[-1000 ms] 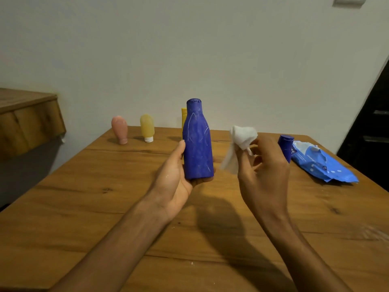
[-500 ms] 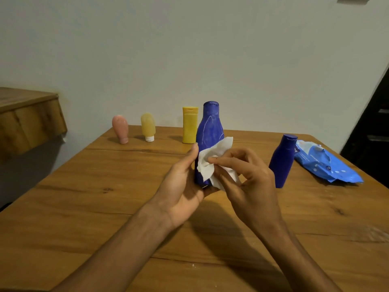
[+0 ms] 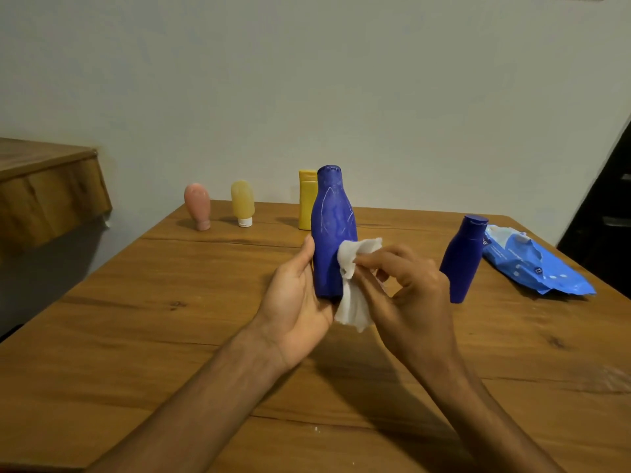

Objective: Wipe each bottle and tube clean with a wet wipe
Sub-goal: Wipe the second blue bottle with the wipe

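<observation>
Before you, a brown wooden plank table point(image 3: 164, 336) with dark knots, a plain pale painted wall point(image 3: 341, 80) behind it, a thick rough-edged wooden ledge point(image 3: 44, 192) jutting in at your left, a crumpled blue plastic wipes packet point(image 3: 526, 268) lying near the table's right edge, a dark door-like panel point(image 3: 607, 206) at your far right.

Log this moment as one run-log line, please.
step: wiping large blue bottle | left hand: grips it | right hand: pinches wet wipe against its side | standing: small blue bottle
</observation>
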Tool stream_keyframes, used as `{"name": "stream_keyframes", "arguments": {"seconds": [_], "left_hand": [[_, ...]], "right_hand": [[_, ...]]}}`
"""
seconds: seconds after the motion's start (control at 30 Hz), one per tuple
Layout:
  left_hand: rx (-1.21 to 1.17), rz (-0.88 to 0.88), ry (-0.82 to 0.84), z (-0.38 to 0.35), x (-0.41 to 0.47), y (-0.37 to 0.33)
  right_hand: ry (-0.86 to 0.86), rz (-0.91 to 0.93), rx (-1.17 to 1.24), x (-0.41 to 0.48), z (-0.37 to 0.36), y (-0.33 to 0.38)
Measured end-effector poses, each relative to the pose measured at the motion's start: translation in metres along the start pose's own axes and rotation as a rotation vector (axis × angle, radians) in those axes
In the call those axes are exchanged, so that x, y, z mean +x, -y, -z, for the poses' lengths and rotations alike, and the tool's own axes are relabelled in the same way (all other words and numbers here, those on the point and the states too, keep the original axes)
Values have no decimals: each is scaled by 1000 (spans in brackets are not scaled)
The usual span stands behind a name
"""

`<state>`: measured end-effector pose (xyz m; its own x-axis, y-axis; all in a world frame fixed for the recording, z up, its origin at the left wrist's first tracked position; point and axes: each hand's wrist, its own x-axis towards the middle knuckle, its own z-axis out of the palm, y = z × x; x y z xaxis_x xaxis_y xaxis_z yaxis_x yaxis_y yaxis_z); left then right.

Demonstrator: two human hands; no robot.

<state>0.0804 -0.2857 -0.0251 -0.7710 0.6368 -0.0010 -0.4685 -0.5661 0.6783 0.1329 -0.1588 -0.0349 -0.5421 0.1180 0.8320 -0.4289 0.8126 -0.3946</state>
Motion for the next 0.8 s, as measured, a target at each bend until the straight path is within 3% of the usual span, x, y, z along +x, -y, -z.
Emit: {"name": "stream_keyframes", "arguments": {"seconds": [0.2, 0.37, 0.5, 0.63, 0.8], "left_hand": [[7, 4, -2, 0, 0, 3], [25, 39, -30, 3, 1, 3], [15, 22, -36, 2, 2, 9], [-5, 60, -25, 4, 2, 9], [-9, 17, -7, 2, 1, 14]], "right_hand": [[-18, -41, 11, 6, 4, -5], [150, 136, -17, -5, 4, -4], [51, 31, 2, 0, 8, -10], [167, 200, -84, -6, 1, -2], [35, 134, -120, 0, -4, -4]]}}
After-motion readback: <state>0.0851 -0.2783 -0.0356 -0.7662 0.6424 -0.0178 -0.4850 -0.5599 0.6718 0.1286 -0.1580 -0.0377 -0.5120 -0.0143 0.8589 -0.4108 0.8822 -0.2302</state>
